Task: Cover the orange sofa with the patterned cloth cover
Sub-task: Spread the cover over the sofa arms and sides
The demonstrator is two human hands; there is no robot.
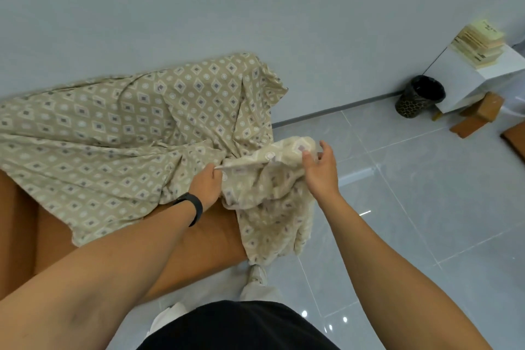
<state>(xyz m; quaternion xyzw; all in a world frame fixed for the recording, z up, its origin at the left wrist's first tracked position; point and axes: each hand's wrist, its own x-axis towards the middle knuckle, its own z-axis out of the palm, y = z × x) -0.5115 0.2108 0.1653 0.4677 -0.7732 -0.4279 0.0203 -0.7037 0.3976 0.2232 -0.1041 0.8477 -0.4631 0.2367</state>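
Observation:
A beige cloth cover (119,133) with a diamond pattern lies crumpled over the back and seat of the orange sofa (204,241). The sofa's front and right end show bare below the cloth. My left hand (207,182), with a black band at the wrist, grips a fold of the cover near the sofa's right end. My right hand (319,170) pinches the bunched edge of the same cover a little to the right, fingers partly spread. A loose part of the cloth hangs down over the sofa's right corner toward the floor.
A black patterned bin (420,95) stands by the wall at the right. Beside it is a white table (483,74) with a stack of books (480,42). Orange blocks (480,113) lie on the grey tiled floor (412,193). My feet (255,275) stand at the sofa's corner.

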